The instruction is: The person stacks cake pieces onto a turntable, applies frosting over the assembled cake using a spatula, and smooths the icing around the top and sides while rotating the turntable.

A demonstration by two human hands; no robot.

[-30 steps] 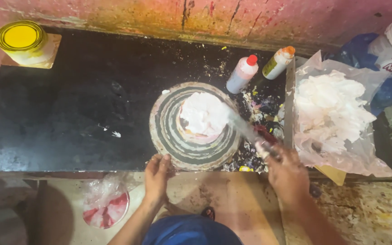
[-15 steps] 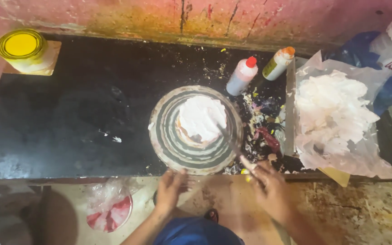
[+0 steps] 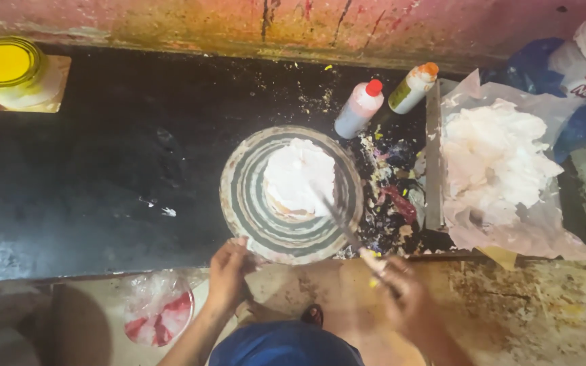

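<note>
1. Gripping a long flat-bladed spatula (image 3: 339, 218) by its handle, the right hand (image 3: 408, 298) is closed around it just off the front edge of the bench; the blade reaches up and across to the right side of the cake (image 3: 298, 177). The left hand (image 3: 227, 271) rests its fingers on the front rim of the turntable (image 3: 245, 203), touching it rather than clenched around anything.

2. Largest on the dark bench (image 3: 89, 169) is its bare left half, open room reaching from the turntable to the back-left corner, where a yellow-lidded tub (image 3: 5, 66) sits.

3. At the right end, a tray of crumpled white paper holding white cream (image 3: 493, 159) fills the space up to the front edge, leaving little room on that side.

4. The striped turntable sits at the front edge, near the middle, its rim slightly overhanging toward the person.

5. On it the small round cake is coated white on top, though the surface looks rough and uneven; as a judgement, covering is largely done and smoothing remains.

6. Just behind and right of the turntable lie two squeeze bottles, one red-capped (image 3: 359, 108), one orange-capped (image 3: 412, 87).

7. Coloured scraps and smears (image 3: 391, 196) crowd the strip between turntable and tray, narrowing the blade's room.
</note>
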